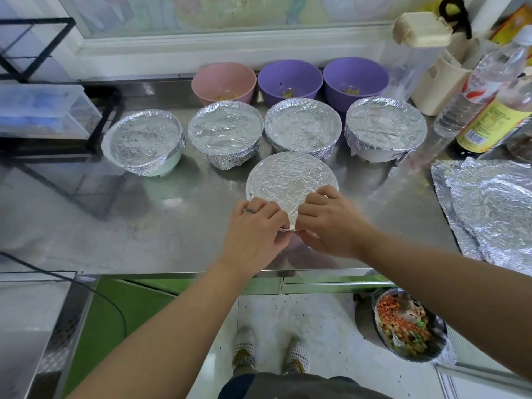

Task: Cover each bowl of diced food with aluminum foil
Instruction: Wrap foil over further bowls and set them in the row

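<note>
A foil-covered bowl [289, 180] stands at the middle of the steel counter, nearest to me. My left hand [254, 228] and my right hand [328, 223] both pinch the foil at its near rim, fingers curled down over the edge. Behind it stands a row of several foil-covered bowls, from one at the left [143, 141] to one at the right [385, 126]. Further back sit a pink bowl [224, 82] and two purple bowls [289, 80] [355, 77], uncovered, with a little diced food inside.
Loose foil sheets [489, 208] lie at the right of the counter [115, 220]. Bottles [486, 110] and a cream container [431, 87] stand at the back right. A clear box and black rack [43, 110] sit at the left. A bowl of scraps [408, 326] rests on the floor.
</note>
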### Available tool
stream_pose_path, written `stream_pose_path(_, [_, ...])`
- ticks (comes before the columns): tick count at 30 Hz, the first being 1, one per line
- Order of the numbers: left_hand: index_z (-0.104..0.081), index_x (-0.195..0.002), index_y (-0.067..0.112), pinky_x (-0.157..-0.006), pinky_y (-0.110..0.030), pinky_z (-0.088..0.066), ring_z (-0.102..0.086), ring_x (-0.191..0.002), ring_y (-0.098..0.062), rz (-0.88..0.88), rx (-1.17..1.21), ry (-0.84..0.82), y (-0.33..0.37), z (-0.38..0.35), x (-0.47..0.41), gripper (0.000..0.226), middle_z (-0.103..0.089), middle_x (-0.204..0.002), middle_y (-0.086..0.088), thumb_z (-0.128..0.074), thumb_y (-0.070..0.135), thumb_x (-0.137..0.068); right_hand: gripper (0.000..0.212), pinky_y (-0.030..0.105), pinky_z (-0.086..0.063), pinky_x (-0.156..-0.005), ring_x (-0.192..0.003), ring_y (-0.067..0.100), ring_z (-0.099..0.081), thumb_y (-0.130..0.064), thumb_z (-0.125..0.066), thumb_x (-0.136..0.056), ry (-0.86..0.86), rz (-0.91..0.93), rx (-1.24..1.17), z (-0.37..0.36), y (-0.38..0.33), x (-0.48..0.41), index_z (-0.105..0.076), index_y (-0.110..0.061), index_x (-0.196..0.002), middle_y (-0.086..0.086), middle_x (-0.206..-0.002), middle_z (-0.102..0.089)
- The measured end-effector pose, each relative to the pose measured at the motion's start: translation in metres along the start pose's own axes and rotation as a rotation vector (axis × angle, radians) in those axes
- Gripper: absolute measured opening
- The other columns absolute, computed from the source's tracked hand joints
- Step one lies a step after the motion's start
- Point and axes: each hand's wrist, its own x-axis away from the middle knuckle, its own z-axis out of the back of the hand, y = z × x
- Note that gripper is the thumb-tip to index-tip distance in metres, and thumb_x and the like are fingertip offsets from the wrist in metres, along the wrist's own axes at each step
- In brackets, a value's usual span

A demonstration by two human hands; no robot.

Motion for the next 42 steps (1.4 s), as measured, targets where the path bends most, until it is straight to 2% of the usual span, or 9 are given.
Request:
stream_pose_path(8, [-0.061,-0.078,0.025,-0.079,-0.035,-0.037,-0.054,-0.085,-0.019,-0.010,-0.034,-0.029,0.002,-0.002,0.003,0.027,-0.059,-0.080,0.011,-0.078,0.046,-0.074,0.014,0.037,-0.041,-0.079,-0.074,0.023,-0.056,-0.023,-0.062,-0.084,-0.019,-0.107,-0.055,0.000,-0.008,0.002,-0.062,-0.018,-0.071,-0.005,-0.072,-0.057])
stream_pose_path(15, [-0.057,-0.076,0.020,-0.077,-0.035,-0.031,-0.054,-0.081,-0.023,-0.083,-0.141,-0.022,0.001,-0.005,0.000,0.031,-0.058,-0.078,0.005,-0.081,0.039,-0.074,0.010,0.036,-0.039,-0.079,-0.074,0.022,-0.055,-0.021,-0.064,-0.083,-0.045,-0.107,-0.087,0.005,-0.009,-0.002,-0.062,-0.021,-0.073,-0.007,-0.070,-0.057])
stream_pose_path(21, [-0.057,-0.072,0.023,-0.077,-0.034,-0.031,-0.053,-0.081,-0.022,-0.062,-0.099,-0.036,0.001,-0.006,-0.002,0.031,-0.055,-0.075,0.007,-0.083,0.040,-0.071,0.013,0.035,-0.037,-0.081,-0.074,0.021,-0.056,-0.022,-0.064,-0.085,-0.047,-0.129,-0.098,0.004,-0.010,0.000,-0.064,-0.021,-0.072,-0.008,-0.070,-0.058])
stream_pose_path(26, [-0.060,-0.077,0.026,-0.078,-0.034,-0.034,-0.051,-0.085,-0.019,-0.112,-0.009,-0.094,-0.013,-0.001,-0.001,0.023,-0.057,-0.080,0.010,-0.063,0.048,-0.082,0.023,0.034,-0.037,-0.081,-0.076,0.019,-0.055,-0.034,-0.056,-0.092,-0.092,-0.143,-0.109,0.006,-0.014,-0.002,-0.069,-0.024,-0.076,-0.010,-0.071,-0.058])
stream_pose_path(30, [-0.071,-0.085,0.030,-0.085,-0.033,-0.036,-0.056,-0.093,-0.016,-0.134,0.076,-0.152,-0.042,0.015,0.007,0.023,-0.064,-0.091,0.015,-0.055,0.045,-0.091,0.020,0.038,-0.045,-0.080,-0.085,0.018,-0.058,-0.043,-0.061,-0.088,-0.226,-0.090,-0.201,0.017,0.003,0.006,-0.074,-0.031,-0.093,-0.012,-0.087,-0.066])
stream_pose_path(32, [-0.074,-0.088,0.031,-0.086,-0.032,-0.034,-0.060,-0.094,-0.019,-0.117,0.047,-0.143,-0.051,0.022,0.007,0.021,-0.067,-0.095,0.013,-0.057,0.043,-0.091,0.021,0.040,-0.049,-0.079,-0.089,0.019,-0.060,-0.040,-0.065,-0.086,-0.265,-0.083,-0.213,0.022,0.012,0.011,-0.076,-0.030,-0.100,-0.010,-0.094,-0.068])
stream_pose_path(36, [-0.072,-0.097,0.033,-0.086,-0.033,-0.032,-0.059,-0.096,-0.019,-0.163,0.019,-0.201,-0.042,0.023,0.008,0.020,-0.065,-0.100,0.012,-0.066,0.048,-0.085,0.028,0.039,-0.051,-0.078,-0.086,0.020,-0.062,-0.040,-0.052,-0.088,-0.241,-0.061,-0.192,0.023,0.010,0.009,-0.076,-0.029,-0.097,-0.008,-0.094,-0.069])
stream_pose_path(40, [-0.069,-0.089,0.032,-0.086,-0.032,-0.033,-0.057,-0.095,-0.016,-0.099,0.051,-0.187,-0.030,0.020,0.008,0.024,-0.064,-0.094,0.016,-0.053,0.049,-0.089,0.012,0.036,-0.049,-0.075,-0.081,0.021,-0.062,-0.026,-0.070,-0.083,-0.162,0.004,-0.116,0.013,0.002,0.003,-0.076,-0.026,-0.093,-0.007,-0.088,-0.068])
stream_pose_path(42, [-0.068,-0.085,0.030,-0.086,-0.031,-0.032,-0.057,-0.094,-0.016,-0.088,0.050,-0.171,-0.028,0.019,0.008,0.023,-0.063,-0.090,0.016,-0.053,0.048,-0.089,0.009,0.036,-0.047,-0.076,-0.080,0.022,-0.061,-0.022,-0.071,-0.080,-0.140,0.009,-0.082,0.009,0.000,0.001,-0.074,-0.025,-0.089,-0.006,-0.085,-0.066])
